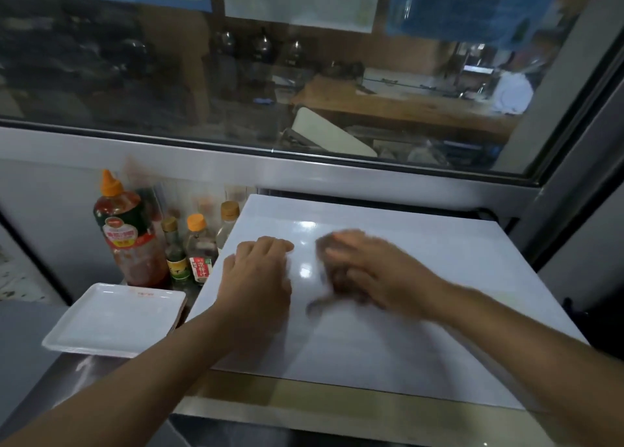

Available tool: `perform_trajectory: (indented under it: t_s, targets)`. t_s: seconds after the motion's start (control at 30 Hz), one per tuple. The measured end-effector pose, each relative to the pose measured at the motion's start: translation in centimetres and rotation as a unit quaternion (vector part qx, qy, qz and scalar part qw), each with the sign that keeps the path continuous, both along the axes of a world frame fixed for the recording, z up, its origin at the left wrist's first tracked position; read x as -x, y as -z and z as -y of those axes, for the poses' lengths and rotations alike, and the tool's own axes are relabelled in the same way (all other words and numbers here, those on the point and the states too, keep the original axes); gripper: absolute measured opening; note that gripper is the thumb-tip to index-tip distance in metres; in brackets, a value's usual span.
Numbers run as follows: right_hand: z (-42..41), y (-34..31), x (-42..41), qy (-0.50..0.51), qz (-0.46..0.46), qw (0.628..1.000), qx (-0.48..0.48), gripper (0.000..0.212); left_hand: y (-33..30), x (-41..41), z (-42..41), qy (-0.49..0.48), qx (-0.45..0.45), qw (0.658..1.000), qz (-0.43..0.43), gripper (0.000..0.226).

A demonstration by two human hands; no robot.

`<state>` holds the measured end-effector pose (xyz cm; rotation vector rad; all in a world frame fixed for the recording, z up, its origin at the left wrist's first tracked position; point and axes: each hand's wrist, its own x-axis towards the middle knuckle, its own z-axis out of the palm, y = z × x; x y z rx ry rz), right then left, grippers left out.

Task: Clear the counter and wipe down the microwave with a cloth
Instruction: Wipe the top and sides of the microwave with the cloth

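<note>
The white top of the microwave (422,294) fills the middle and right of the view. My left hand (256,277) rests on its left part, fingers bent a little, holding nothing. My right hand (381,271) is blurred and presses a dark brownish cloth (332,271) onto the microwave top, just right of the left hand. Part of the cloth sticks out below and left of my right fingers.
A stack of white square plates (111,321) sits on the counter left of the microwave. Behind it stand a large red sauce bottle (130,230) and several small bottles (199,247). A glass window with a metal sill (304,163) runs along the back.
</note>
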<state>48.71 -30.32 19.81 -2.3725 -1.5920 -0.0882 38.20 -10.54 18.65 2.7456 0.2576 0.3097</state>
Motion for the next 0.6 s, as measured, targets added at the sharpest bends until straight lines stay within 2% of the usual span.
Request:
perform_trajectory:
  t_s: [0.1,0.17,0.27,0.33,0.4,0.47,0.53,0.6]
  targets:
    - [-0.1,-0.7,-4.8,0.118,-0.004,0.992,0.037,0.038,-0.3,-0.1,0.5,-0.019,-0.024,0.999,-0.024,0.043]
    - [0.4,-0.3,-4.6,0.155,-0.013,0.987,0.041,0.042,-0.7,-0.1,1.3,-0.033,-0.031,0.999,-0.024,0.040]
    - [2.7,-0.1,-0.1,0.051,0.005,0.999,-0.003,0.040,-1.0,-0.4,3.3,-0.007,-0.028,0.999,-0.016,0.039]
    - [5.5,0.6,2.4,-0.003,0.004,1.000,-0.011,0.047,-0.9,-0.8,4.8,0.021,-0.023,0.999,-0.016,0.041]
    - [7.4,0.6,2.5,-0.007,0.011,1.000,0.004,0.053,-0.8,-1.3,5.9,0.036,-0.015,0.999,-0.019,0.045]
    - [8.2,0.3,0.0,-0.007,0.020,1.000,-0.013,0.046,-0.7,-1.8,6.8,0.040,-0.023,0.999,-0.028,0.048]
    - [8.5,-0.4,-3.6,0.052,0.008,0.998,-0.018,0.039,-0.5,-2.0,7.2,0.030,-0.033,0.998,-0.035,0.047]
    - [8.5,-0.7,-6.6,0.142,-0.014,0.990,0.009,0.042,-0.5,-2.1,7.5,0.013,-0.033,0.999,-0.033,0.043]
